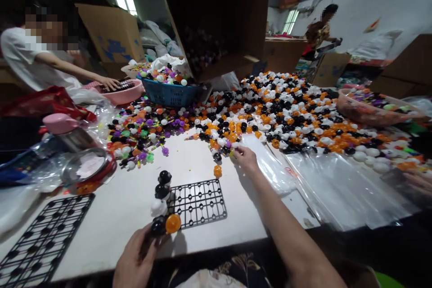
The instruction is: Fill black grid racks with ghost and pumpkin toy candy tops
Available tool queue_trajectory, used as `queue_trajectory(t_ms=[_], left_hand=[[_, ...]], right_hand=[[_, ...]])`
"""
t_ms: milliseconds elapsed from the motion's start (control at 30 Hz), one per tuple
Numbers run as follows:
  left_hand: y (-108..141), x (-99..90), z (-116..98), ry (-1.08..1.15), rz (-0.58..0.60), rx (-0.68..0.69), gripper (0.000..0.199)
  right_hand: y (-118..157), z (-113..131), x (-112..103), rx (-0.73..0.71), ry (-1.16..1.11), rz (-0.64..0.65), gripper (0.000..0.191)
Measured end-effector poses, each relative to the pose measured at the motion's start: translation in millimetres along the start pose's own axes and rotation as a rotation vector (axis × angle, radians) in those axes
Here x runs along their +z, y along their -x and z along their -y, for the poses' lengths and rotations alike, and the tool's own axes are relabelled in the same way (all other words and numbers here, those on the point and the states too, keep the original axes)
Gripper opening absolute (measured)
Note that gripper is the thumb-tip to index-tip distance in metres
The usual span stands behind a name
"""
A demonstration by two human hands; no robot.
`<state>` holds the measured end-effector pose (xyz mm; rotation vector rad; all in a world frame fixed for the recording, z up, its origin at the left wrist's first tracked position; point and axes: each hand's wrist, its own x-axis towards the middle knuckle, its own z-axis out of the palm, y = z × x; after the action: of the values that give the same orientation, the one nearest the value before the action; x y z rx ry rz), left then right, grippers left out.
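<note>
My left hand (137, 252) is at the front edge of the white table, its fingers closed round a black ball piece (158, 226) beside an orange pumpkin piece (173, 223). Black and white pieces (159, 207) line the left end of a black plastic grid (199, 202) lying flat. My right hand (245, 159) reaches to the near edge of the large pile of small pieces (286, 112). Its fingertips are pinched at a small purple and yellow piece (228, 145). A lone orange piece (218, 171) sits just behind the grid.
Another black grid (47, 234) lies at the left. Clear plastic bags (344, 184) cover the right front. A blue basket (172, 94), pink basins (126, 94) and an open carton (216, 18) stand behind. A person (40, 60) works at the left; a hand shows at the far right.
</note>
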<state>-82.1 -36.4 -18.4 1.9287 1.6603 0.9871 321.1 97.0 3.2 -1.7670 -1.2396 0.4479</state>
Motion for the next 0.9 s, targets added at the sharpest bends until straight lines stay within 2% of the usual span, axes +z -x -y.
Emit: queue_trajectory(t_ms=[167, 300, 400, 500, 633, 767, 833, 900], left_hand=[[-9, -25.3, -26, -0.043, -0.113, 0.014, 0.033], [-21, -35.2, -49, -0.044, -0.194, 0.130, 0.026], [-29, -36.9, -61, -0.030, -0.187, 0.227, 0.021], [-35, -35.7, -68, -0.037, -0.165, 0.297, 0.020], [-42, -32.1, -74, -0.044, -0.135, 0.317, 0.023], [-46, -29.9, -81, -0.061, -0.089, 0.349, 0.026], [-48, -29.6, -84, -0.059, -0.062, 0.371, 0.028], [-49, -29.6, -85, -0.042, 0.002, 0.417, 0.031]], right_hand=[[51, 28, 17, -0.262, 0.069, 0.065, 0.018], [81, 46, 36, -0.358, 0.127, 0.183, 0.015], [96, 55, 50, -0.398, 0.184, 0.264, 0.011], [106, 58, 60, -0.391, 0.210, 0.313, 0.008], [113, 62, 68, -0.386, 0.232, 0.349, 0.009], [117, 68, 72, -0.352, 0.116, 0.404, 0.007], [122, 71, 77, -0.265, -0.028, 0.468, 0.001], [130, 74, 84, -0.082, -0.208, 0.580, 0.006]])
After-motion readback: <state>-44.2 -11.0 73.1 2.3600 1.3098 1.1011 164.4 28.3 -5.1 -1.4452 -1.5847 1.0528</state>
